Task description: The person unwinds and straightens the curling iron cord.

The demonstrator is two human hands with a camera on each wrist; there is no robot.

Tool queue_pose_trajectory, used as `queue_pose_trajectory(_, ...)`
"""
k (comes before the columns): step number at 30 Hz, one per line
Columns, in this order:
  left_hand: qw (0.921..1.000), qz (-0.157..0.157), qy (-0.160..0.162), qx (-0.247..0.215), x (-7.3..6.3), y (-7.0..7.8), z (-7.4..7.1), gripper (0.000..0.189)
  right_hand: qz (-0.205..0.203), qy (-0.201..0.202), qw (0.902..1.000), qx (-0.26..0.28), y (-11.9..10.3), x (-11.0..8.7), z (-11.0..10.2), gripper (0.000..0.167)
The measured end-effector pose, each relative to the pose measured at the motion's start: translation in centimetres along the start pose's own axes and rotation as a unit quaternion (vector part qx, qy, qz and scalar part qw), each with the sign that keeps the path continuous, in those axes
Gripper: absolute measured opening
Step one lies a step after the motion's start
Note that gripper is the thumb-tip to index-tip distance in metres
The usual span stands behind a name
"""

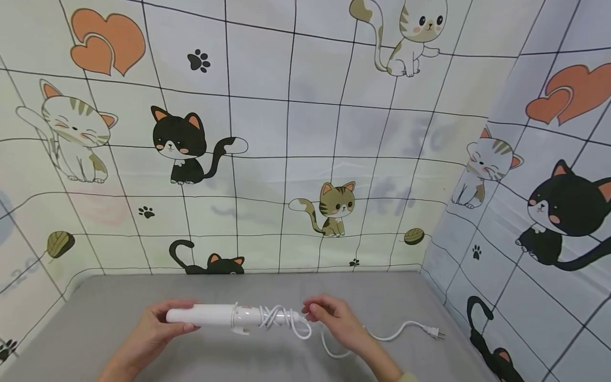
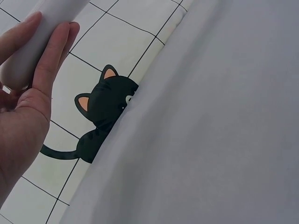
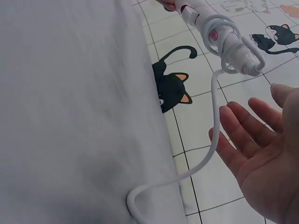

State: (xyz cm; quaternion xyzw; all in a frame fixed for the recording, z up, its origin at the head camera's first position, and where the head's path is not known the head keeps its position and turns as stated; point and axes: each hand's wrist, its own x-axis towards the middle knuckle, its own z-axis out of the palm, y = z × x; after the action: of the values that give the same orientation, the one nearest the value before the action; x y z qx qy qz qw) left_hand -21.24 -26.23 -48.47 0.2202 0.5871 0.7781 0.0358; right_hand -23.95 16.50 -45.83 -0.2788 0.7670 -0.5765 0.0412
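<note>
A white curling iron (image 1: 205, 315) is held level above the grey surface, its thick barrel to the left. My left hand (image 1: 151, 331) grips the barrel's end between thumb and fingers, also seen in the left wrist view. The white power cord (image 1: 273, 317) is wound in loose loops around the handle (image 3: 236, 49), which has a pink button. My right hand (image 3: 268, 154) is just off the handle's cord end, fingers spread and relaxed with nothing gripped. The cord passes close by its fingertips; whether they touch cannot be told.
The cord's loose length trails over the grey tabletop (image 1: 229, 366) to a two-prong plug (image 1: 435, 333) on the right. A cat-patterned cloth backdrop (image 1: 262, 127) rises behind the table and along both sides.
</note>
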Motion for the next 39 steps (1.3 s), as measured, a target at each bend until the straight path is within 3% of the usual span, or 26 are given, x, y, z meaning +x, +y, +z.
queue_pose_trajectory(5, 1.0000, 0.000, -0.007, -0.002, 0.0, -0.1, -0.1, 0.050, -0.006, -0.022, 0.9995, 0.020, -0.3, 0.6, 0.8, 0.032)
queue_pose_trajectory(15, 0.9992, -0.026, -0.001, 0.032, -0.1, -0.1, 0.2, 0.047, 0.044, -0.058, 0.9973, 0.006, -1.1, 1.1, 1.9, 0.040)
queue_pose_trajectory(22, 0.9992, -0.017, -0.007, 0.035, -0.2, -0.2, 0.2, 0.048, 0.063, -0.081, 0.9941, 0.036, -1.0, 1.1, 1.9, 0.048)
queue_pose_trajectory(27, 0.9993, -0.010, -0.012, 0.035, -0.2, -0.2, 0.1, 0.047, 0.061, -0.080, 0.9948, 0.015, -0.9, 0.9, 1.4, 0.051)
queue_pose_trajectory(32, 0.9995, 0.002, -0.020, 0.023, -0.5, -0.3, -0.1, 0.049, 0.036, -0.074, 0.9966, -0.009, -0.6, 0.6, 0.7, 0.045)
queue_pose_trajectory(39, 0.9996, 0.016, -0.018, 0.012, -0.8, -0.3, -0.4, 0.051, 0.033, -0.052, 0.9981, -0.008, -0.6, -0.1, -0.5, 0.025)
